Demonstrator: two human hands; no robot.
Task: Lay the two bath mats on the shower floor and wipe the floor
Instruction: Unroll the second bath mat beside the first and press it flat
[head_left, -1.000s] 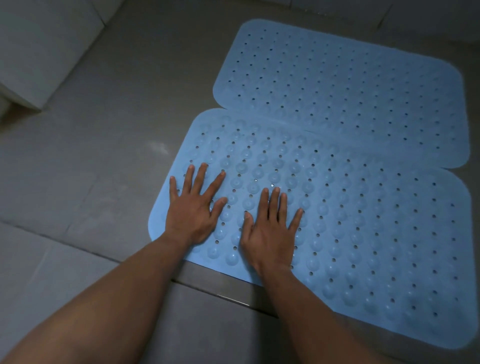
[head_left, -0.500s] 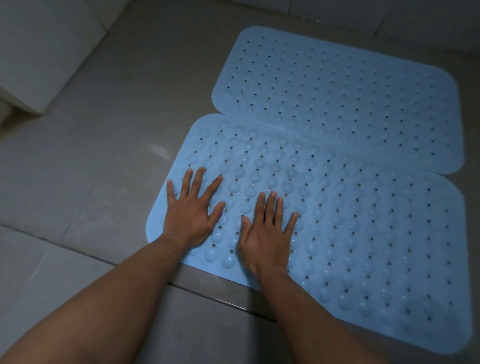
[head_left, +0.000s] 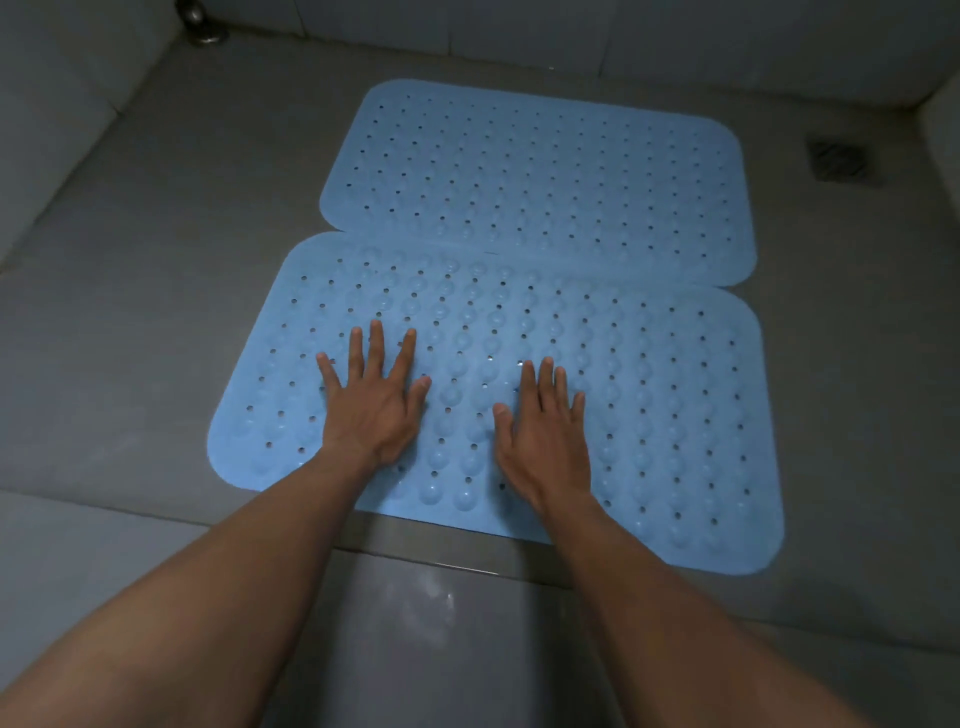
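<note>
Two light blue perforated bath mats lie flat on the grey shower floor (head_left: 156, 270), side by side along their long edges. The near mat (head_left: 675, 415) slightly overlaps the far mat (head_left: 545, 166) where they meet. My left hand (head_left: 376, 402) rests palm down on the near mat's left part, fingers spread. A little to its right, my right hand (head_left: 548, 434) also presses flat on the near mat. Neither hand holds anything.
A square floor drain (head_left: 839, 158) sits at the far right beyond the mats. A metal fitting (head_left: 200, 26) stands in the far left corner. Tiled walls (head_left: 571, 36) border the floor. A raised threshold (head_left: 415, 613) runs under my forearms.
My hands have spread apart on the near mat, the right one sliding to the right. The view has shifted, so the drain and the far corner now show.
</note>
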